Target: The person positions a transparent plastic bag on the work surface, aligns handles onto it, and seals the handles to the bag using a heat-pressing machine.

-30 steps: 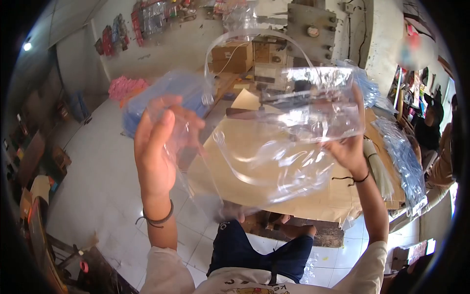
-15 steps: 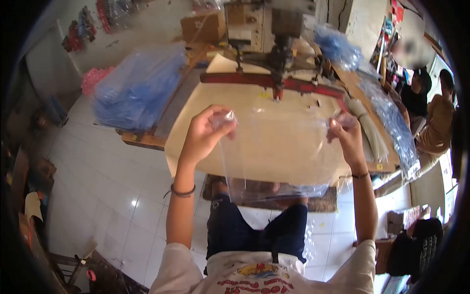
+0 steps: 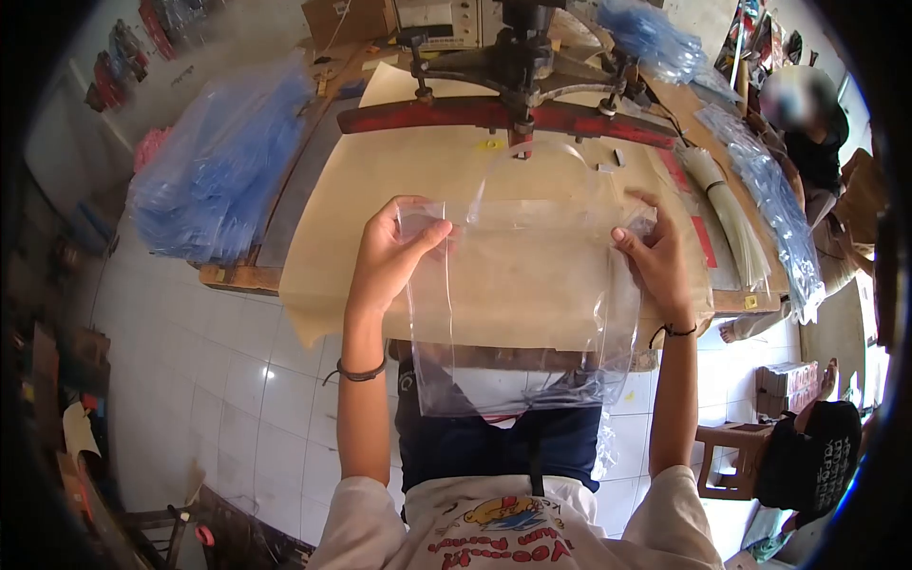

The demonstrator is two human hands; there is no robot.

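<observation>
A clear plastic bag (image 3: 527, 285) hangs upright between my two hands, its lower end over my lap. My left hand (image 3: 389, 249) pinches its upper left corner between thumb and fingers. The upper right corner is pinched in my right hand (image 3: 655, 252). A clear strap handle (image 3: 486, 176) arches up from the bag's top edge. Behind the bag, brown paper (image 3: 332, 209) covers the worktable. Above the paper stands a press with a long red bar (image 3: 408, 116).
Blue plastic sheets (image 3: 214, 161) are piled at the table's left. At the right lie a bundle of pale strips (image 3: 727, 218) and more clear blue plastic (image 3: 769, 209). A cardboard box (image 3: 347, 21) sits at the back. Other people are at the right, near a wooden stool (image 3: 731, 461).
The bag has come down from in front of the press and now hangs spread out and steadier. My hands have lowered and drawn level, still holding its corners. The view has tilted down.
</observation>
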